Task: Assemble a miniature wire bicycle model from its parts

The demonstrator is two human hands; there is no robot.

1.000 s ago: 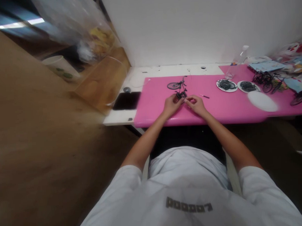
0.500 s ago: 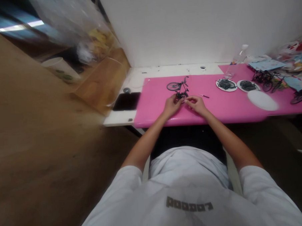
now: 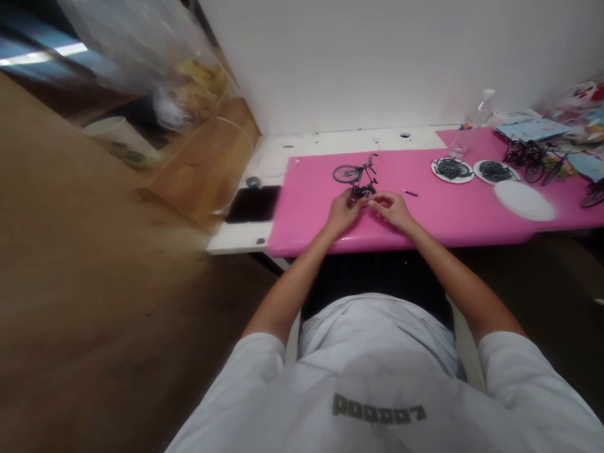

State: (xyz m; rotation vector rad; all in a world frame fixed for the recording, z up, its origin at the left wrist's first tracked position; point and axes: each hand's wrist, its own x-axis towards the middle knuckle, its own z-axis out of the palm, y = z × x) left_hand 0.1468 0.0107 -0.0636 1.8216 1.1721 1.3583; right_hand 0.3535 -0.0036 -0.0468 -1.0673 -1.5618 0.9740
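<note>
A small dark model bicycle (image 3: 362, 177) lies on the pink mat (image 3: 316, 212), its wheel to the left and its handlebar toward the wall. My left hand (image 3: 345, 212) is closed on the near end of the bicycle, by the dark parts there. Close beside it, my right hand (image 3: 390, 208) has its thumb and fingertips pinched together at the bicycle's near edge. Whatever sits between those fingertips is too small to make out. A thin dark tool (image 3: 408, 192) rests on the mat to the right of the bicycle.
Two white plates (image 3: 436, 172) (image 3: 516, 177) hold dark parts; a white oval plate (image 3: 526, 201) lies nearer. Behind stands a clear bottle (image 3: 470, 125). More model bicycles (image 3: 534, 161) are at the right. A black tablet-like object (image 3: 253, 204) lies left, near a cardboard box (image 3: 204, 164).
</note>
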